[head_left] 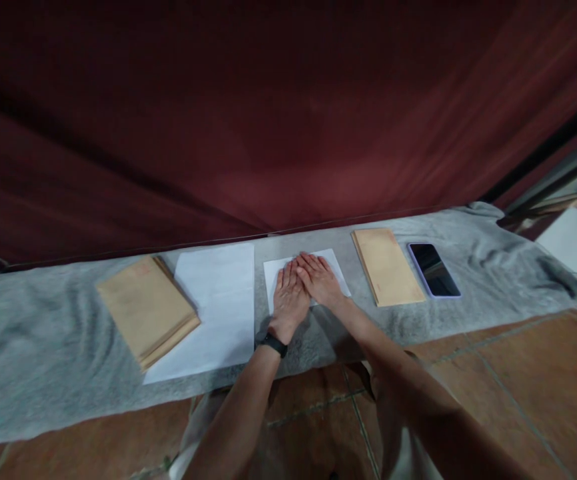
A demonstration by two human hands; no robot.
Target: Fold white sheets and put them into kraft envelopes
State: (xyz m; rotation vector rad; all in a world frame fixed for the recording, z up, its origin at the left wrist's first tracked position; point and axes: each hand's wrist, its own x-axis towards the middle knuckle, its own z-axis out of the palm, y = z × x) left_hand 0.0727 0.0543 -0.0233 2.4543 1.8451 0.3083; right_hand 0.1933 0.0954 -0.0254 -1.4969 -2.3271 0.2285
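A small white sheet of paper (336,262), perhaps folded, lies on the grey cloth in front of me. My left hand (291,297), with a dark band at the wrist, rests flat on it with fingers stretched out. Beside it and slightly overlapping, my right hand (318,279) also presses flat on the paper, palm down. Both hands cover most of the sheet's middle. To the left lies a larger white sheet (223,307), partly under a stack of brown envelopes (148,307). On the right sits another stack of brown envelopes (388,267).
A phone (433,270) in a lilac case lies right of the envelopes. Grey cloth (68,360) covers the long narrow surface. A dark red curtain (288,133) hangs behind it. Tiled floor (508,373) shows below, and a white board-like object (576,243) stands at far right.
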